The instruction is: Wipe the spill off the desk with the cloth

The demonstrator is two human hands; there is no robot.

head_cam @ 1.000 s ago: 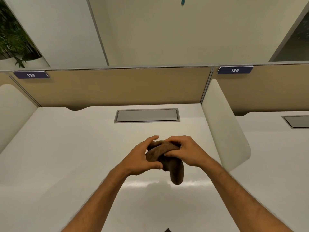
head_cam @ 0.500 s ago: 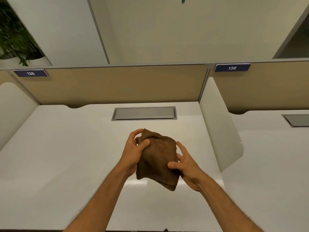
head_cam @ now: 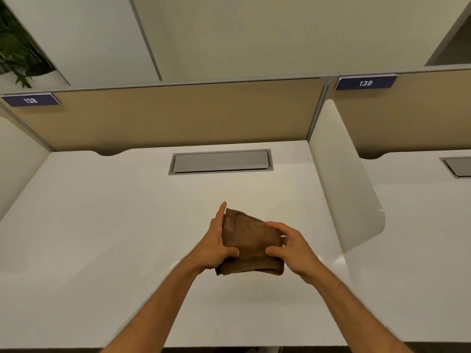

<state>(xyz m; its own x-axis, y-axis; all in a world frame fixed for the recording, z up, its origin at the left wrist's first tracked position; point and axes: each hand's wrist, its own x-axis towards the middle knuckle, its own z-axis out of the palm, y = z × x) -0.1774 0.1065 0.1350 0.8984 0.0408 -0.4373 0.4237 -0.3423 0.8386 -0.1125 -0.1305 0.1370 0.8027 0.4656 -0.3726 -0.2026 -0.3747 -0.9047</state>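
A brown cloth (head_cam: 248,240), folded into a flat pad, is held above the middle of the white desk (head_cam: 102,225). My left hand (head_cam: 216,243) grips its left edge, thumb on top and index finger stretched along the side. My right hand (head_cam: 290,247) pinches its right edge with thumb and fingers. I cannot make out any spill on the desk surface.
A grey cable hatch (head_cam: 220,161) is set into the desk near the back. A tan partition (head_cam: 178,115) closes the rear, with labels 138 and 139. A white rounded divider (head_cam: 346,189) stands on the right, beside the neighbouring desk (head_cam: 420,238).
The cloth went from a bunched lump to a flat folded pad. Both hands shifted to its side edges, and the view tilted slightly so the desk's front edge shows.
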